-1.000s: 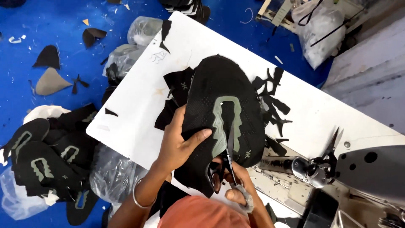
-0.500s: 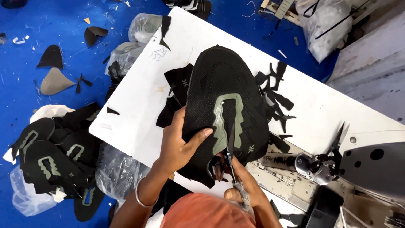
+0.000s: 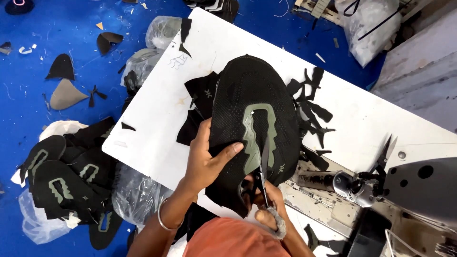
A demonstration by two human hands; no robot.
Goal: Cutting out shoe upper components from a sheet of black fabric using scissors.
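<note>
From the head view, a white worktop (image 3: 157, 109) stands on a bright blue floor (image 3: 43, 47) littered with dark offcuts and clear plastic bags. On the worktop lies a black knitted shoe upper (image 3: 252, 119) with a grey-green trim down its middle, resting on other black pieces. The left hand (image 3: 207, 159) is spread flat, pinning the upper's near edge with fingers and thumb. The right hand (image 3: 264, 204) is closed through the handles of scissors (image 3: 262, 166), whose blades lie in the slot of the trim. Black scraps (image 3: 309, 109) lie just beside the upper. A stack of finished uppers (image 3: 66, 181) sits on the floor to the left; a sewing machine (image 3: 409, 185) stands at the right.
</note>
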